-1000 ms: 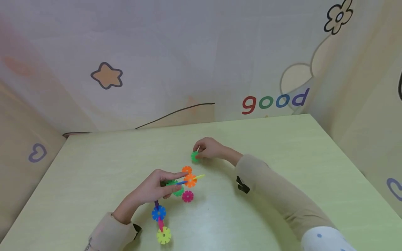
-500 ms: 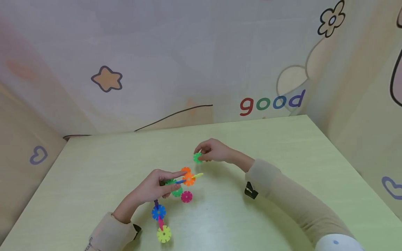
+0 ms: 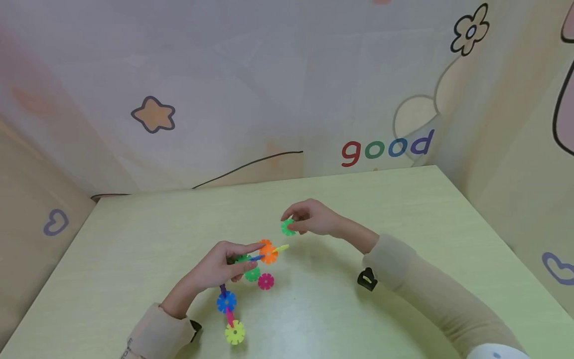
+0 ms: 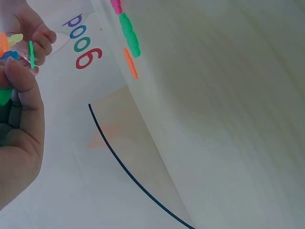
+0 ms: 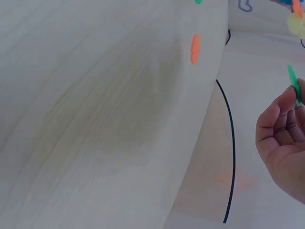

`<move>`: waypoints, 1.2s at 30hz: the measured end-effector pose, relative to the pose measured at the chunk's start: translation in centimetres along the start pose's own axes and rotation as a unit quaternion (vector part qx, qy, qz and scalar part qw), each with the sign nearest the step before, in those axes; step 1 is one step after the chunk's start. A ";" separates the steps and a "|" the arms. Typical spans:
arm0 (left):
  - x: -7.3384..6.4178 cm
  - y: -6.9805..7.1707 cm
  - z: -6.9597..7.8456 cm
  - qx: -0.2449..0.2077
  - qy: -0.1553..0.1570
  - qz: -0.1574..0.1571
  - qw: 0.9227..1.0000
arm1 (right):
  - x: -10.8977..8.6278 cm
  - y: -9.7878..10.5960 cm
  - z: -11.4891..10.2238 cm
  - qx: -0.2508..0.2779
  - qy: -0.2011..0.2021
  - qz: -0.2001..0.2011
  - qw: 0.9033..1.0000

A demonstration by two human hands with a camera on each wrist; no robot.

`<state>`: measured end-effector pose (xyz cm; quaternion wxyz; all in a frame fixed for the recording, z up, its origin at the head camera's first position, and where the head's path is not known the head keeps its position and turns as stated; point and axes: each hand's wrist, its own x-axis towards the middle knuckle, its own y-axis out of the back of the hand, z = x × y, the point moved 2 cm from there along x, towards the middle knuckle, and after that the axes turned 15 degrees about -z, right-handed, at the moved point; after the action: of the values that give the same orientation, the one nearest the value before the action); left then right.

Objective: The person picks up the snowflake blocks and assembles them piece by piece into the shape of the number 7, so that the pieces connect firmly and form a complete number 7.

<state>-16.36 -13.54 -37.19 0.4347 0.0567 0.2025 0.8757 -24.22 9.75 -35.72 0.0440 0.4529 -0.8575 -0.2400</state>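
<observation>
My left hand (image 3: 217, 267) grips a chain of slotted plastic snowflake discs. From its fingers a blue disc (image 3: 257, 258), an orange disc (image 3: 269, 254) and a yellow disc (image 3: 281, 248) stick out to the right. Below the hand hang a purple disc (image 3: 222, 289), another blue disc (image 3: 226, 302), a pink disc (image 3: 230, 317) and a second yellow disc (image 3: 235, 332). The middle of the chain is hidden by the hand. My right hand (image 3: 316, 218) pinches a single green disc (image 3: 287, 227) between thumb and fingers, apart from the chain's yellow end.
Loose on the pale table (image 3: 358, 209) lie a magenta disc (image 3: 266, 281), a green disc (image 4: 129, 36) and an orange disc (image 4: 130, 63), partly behind the chain in the head view. A printed curtain (image 3: 251, 75) encloses the table's back and sides.
My right hand has moved slightly right with the green disc, leaving a wider gap to the loose orange disc. The left hand and its chain stay nearly still; the head view shifts a little.
</observation>
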 end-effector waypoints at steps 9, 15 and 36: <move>0.2 -0.1 0.1 0.000 0.010 0.013 1.000 | -2.1 -0.4 -0.9 0.030 0.006 0.057 0.998; 0.3 -0.2 0.0 0.002 0.016 0.020 1.000 | -2.9 -1.1 -0.9 0.051 -0.004 0.087 0.995; 0.6 -0.6 0.0 0.001 0.014 0.043 0.999 | -3.1 -3.3 -0.8 0.131 0.003 0.133 0.982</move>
<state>-16.29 -12.73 -37.48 0.3941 0.0537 0.2071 0.8938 -19.71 10.36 -36.03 0.0182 0.3372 -0.9341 -0.1161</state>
